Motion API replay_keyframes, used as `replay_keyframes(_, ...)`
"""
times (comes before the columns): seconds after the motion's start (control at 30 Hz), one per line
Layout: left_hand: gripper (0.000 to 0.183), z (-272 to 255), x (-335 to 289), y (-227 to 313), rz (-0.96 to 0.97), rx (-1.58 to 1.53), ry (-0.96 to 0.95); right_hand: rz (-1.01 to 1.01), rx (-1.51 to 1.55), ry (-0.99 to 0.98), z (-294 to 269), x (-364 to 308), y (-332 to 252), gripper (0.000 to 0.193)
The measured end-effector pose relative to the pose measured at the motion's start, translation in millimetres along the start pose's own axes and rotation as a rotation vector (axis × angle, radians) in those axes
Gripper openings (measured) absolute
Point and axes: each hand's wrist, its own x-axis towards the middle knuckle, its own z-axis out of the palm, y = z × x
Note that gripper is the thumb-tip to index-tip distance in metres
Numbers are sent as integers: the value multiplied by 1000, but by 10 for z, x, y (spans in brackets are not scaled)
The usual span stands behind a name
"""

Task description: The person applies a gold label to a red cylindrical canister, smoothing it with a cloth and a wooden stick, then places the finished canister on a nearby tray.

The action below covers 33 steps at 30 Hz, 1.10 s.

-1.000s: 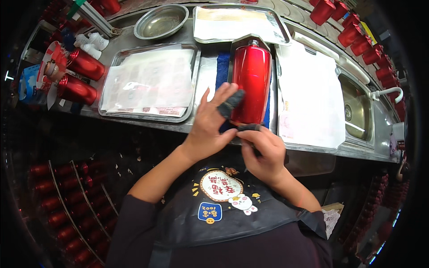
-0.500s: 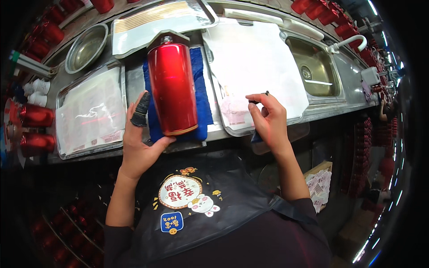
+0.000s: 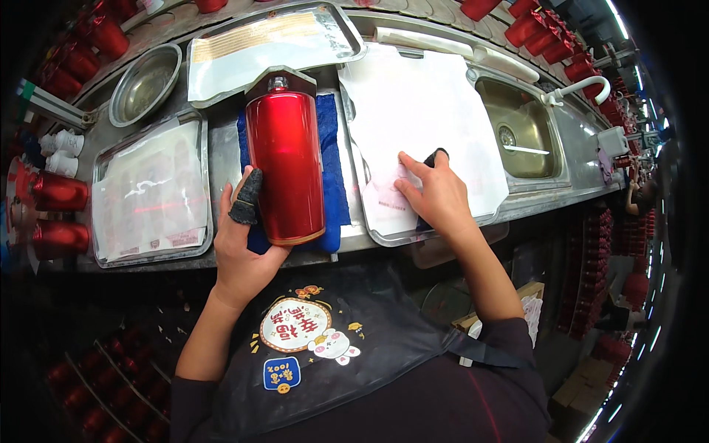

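Note:
A glossy red bottle lies on a blue cloth, its neck pointing away from me. My left hand grips its lower left side, fingers along the wall and thumb by the base; a black wrap covers one finger. To the right, my right hand rests over the near part of a white sheet stack. Its thumb and index finger touch a thin pinkish printed sheet. A dark blue flat piece shows under the palm, mostly hidden, held by the curled fingers.
Left of the bottle is a metal tray with printed sheets. A steel bowl and another tray stand behind. At right is a sink with a white tap. Red bottles lie at far left.
My left hand has closed in against the bottle's side. My right hand has turned and lowered, its thumb and index finger coming down onto the printed sheet. The view has shifted slightly.

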Motion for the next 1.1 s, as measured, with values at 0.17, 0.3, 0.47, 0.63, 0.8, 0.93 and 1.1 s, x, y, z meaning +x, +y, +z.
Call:
replay_keyframes(0.17,87,0,0,-15,-1,9,-25,100,-20,68,-7,411,164,49)
replay_keyframes(0.3,87,10,17,0,-10,-13,-25,57,-28,99,-50,1001,327,47)
replay_keyframes(0.47,87,24,-10,7,-37,-38,-20,2,92,205,-34,1700,509,43)
replay_keyframes(0.63,86,4,14,-2,-34,-33,-41,-20,90,263,41,2025,597,42)
replay_keyframes(0.8,84,-17,-13,29,-34,-61,-20,-38,98,211,39,2087,493,29)
replay_keyframes(0.93,83,-39,-13,0,11,-21,-30,-106,221,157,15,2205,606,21)
replay_keyframes(1.1,77,-21,16,32,-34,-43,7,-154,342,287,-54,1929,518,15)
